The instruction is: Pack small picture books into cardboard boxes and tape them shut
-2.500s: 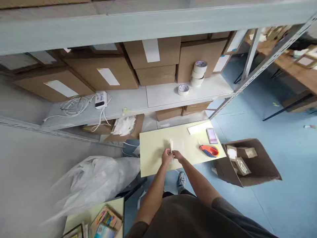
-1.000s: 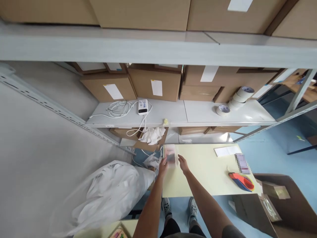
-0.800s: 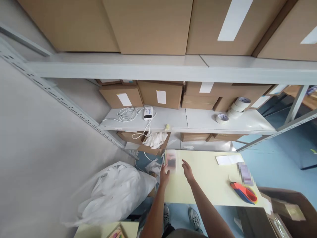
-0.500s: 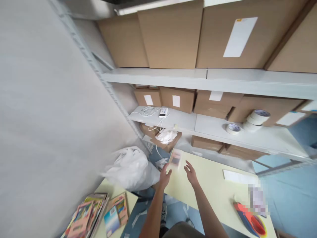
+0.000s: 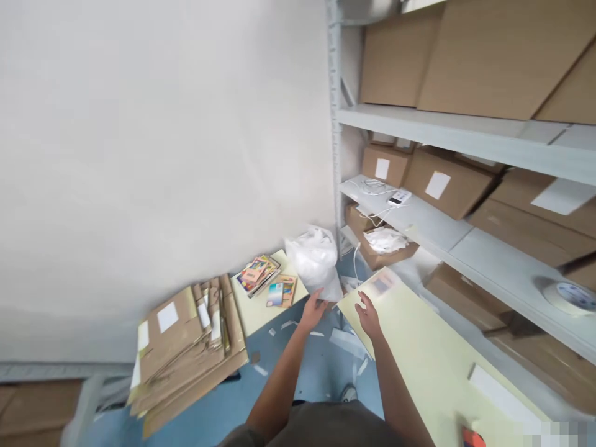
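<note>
My left hand (image 5: 313,310) is held up over the gap between two pale tables, fingers apart and empty, nearest to a white plastic bag (image 5: 315,257). My right hand (image 5: 368,314) hovers by the left corner of the right-hand table (image 5: 428,347), its fingers spread with nothing in them. Just beyond it, a blurred pinkish printed item (image 5: 382,284) lies at that table's far corner. On the smaller table (image 5: 254,315) to the left are a pile of colourful booklets (image 5: 259,273) and a blue card (image 5: 274,294) beside another booklet.
Flattened cardboard (image 5: 186,347) is stacked at the lower left. A metal shelf (image 5: 465,133) with cartons, a power strip (image 5: 399,197) and a tape roll (image 5: 570,297) stands at right. Paper scraps (image 5: 349,343) litter the blue floor. A white slab (image 5: 503,397) lies on the right-hand table.
The view has swung left, bringing the cardboard stack into sight. Both hands remain raised and empty, now nearer the gap between the tables.
</note>
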The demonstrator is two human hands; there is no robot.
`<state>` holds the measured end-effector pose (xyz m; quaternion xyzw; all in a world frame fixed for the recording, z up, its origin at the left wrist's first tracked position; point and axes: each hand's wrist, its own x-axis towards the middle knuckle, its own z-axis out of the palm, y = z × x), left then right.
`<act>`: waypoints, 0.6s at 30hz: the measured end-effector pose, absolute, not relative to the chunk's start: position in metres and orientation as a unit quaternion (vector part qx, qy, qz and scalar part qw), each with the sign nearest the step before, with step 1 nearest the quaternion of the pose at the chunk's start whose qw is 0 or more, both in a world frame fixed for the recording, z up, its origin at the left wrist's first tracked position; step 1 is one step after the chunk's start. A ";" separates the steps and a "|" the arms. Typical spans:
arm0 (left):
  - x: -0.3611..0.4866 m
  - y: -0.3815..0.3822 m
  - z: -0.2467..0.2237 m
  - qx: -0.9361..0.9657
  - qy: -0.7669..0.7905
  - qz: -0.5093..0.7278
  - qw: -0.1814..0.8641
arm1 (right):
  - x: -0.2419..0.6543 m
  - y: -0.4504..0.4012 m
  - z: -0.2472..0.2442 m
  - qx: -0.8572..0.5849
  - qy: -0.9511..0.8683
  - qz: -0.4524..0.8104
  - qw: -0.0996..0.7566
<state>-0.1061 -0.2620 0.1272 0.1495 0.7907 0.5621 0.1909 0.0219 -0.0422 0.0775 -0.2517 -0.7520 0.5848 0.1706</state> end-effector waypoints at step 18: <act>-0.115 -0.653 0.096 -0.104 0.782 0.613 0.041 | -0.083 -0.383 0.071 -0.024 -0.828 0.560 0.029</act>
